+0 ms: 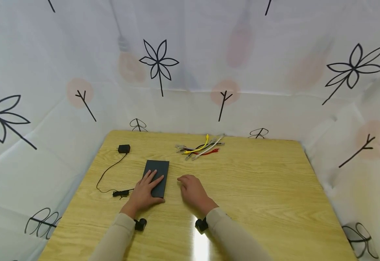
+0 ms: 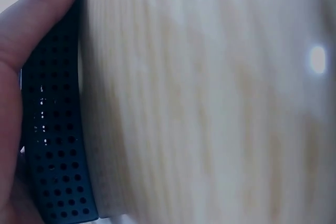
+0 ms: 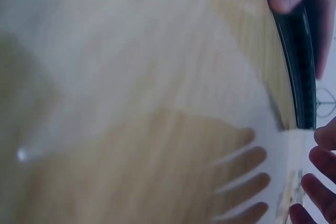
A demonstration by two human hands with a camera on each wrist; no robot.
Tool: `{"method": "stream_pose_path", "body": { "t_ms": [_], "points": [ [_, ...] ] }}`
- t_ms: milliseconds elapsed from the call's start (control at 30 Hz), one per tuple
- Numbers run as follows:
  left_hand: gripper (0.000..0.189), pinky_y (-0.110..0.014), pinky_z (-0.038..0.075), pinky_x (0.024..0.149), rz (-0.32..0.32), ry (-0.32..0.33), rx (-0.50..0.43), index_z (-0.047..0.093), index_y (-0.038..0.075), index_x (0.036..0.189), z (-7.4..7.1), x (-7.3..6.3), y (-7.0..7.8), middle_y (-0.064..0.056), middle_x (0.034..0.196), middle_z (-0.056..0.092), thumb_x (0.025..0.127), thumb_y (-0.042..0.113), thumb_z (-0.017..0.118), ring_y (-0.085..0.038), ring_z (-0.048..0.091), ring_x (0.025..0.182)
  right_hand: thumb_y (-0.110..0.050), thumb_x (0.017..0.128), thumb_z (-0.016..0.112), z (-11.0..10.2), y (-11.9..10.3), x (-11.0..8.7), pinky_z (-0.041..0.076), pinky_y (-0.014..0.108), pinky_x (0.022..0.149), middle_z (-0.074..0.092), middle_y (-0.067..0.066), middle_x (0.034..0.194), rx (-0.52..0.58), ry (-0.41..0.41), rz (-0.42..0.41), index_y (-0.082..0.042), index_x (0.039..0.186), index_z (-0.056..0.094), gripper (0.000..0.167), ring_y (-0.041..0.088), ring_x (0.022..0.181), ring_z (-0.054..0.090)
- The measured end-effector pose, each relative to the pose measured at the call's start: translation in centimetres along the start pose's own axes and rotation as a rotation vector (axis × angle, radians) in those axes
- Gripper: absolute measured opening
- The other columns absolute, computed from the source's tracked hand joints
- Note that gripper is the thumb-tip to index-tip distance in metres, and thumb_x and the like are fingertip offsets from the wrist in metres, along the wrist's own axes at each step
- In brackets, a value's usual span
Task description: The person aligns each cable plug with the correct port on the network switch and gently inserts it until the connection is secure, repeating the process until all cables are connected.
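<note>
A flat dark box with rows of small vent holes along its side, like a network switch, lies left of centre on the wooden table. My left hand rests on it with fingers spread over the top and the thumb at its near edge. The left wrist view shows the perforated side close beside that hand. To the right of the box, apart from it, my right hand hovers over the table, loosely bent and holding nothing. Its fingertips appear in the right wrist view.
A black power adapter sits at the back left. Its thin cord runs to a bundled coil beside the box. Several network cables, yellow, red, grey and black, lie heaped at the back of the table. Patterned white cloth surrounds it.
</note>
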State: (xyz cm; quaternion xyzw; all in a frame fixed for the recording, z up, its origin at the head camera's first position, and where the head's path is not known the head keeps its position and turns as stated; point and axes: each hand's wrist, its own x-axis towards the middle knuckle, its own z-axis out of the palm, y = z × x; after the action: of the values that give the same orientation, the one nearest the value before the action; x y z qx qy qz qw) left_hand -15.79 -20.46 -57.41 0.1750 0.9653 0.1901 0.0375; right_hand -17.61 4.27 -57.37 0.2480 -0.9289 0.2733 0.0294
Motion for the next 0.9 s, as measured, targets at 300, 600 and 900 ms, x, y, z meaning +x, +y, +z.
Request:
{"method": "stream_pose_path", "body": {
  "t_ms": [300, 600, 900],
  "points": [
    [0.092, -0.066, 0.025, 0.111, -0.006, -0.013, -0.013, 0.034, 0.032, 0.152, 0.1, -0.1, 0.0, -0.004, 0.163, 0.018, 0.074, 0.063, 0.072, -0.034, 0.010, 0.151, -0.008, 0.093, 0.053, -1.0, 2.2, 0.7, 0.048, 0.050, 0.095, 0.067, 0.009, 0.118, -0.039, 0.067, -0.013, -0.009, 0.117, 0.068, 0.029, 0.030, 0.112, 0.061],
    [0.092, -0.065, 0.023, 0.112, -0.006, 0.000, -0.032, 0.033, 0.034, 0.152, 0.5, -0.1, 0.0, -0.003, 0.163, 0.017, 0.074, 0.063, 0.072, -0.033, 0.010, 0.151, -0.007, 0.093, 0.057, -2.6, 3.8, 1.9, 0.049, 0.051, 0.094, 0.066, 0.010, 0.118, -0.082, 0.087, 0.035, -0.010, 0.117, 0.069, 0.027, 0.031, 0.113, 0.061],
    [0.091, -0.065, 0.024, 0.112, -0.005, -0.001, -0.031, 0.036, 0.032, 0.151, 0.3, -0.1, 0.2, -0.004, 0.163, 0.019, 0.074, 0.061, 0.074, -0.033, 0.011, 0.151, -0.007, 0.094, 0.057, -3.8, 5.1, 2.8, 0.046, 0.054, 0.096, 0.063, 0.010, 0.123, -0.105, 0.077, 0.108, -0.011, 0.120, 0.067, 0.028, 0.032, 0.116, 0.058]
  ]
}}
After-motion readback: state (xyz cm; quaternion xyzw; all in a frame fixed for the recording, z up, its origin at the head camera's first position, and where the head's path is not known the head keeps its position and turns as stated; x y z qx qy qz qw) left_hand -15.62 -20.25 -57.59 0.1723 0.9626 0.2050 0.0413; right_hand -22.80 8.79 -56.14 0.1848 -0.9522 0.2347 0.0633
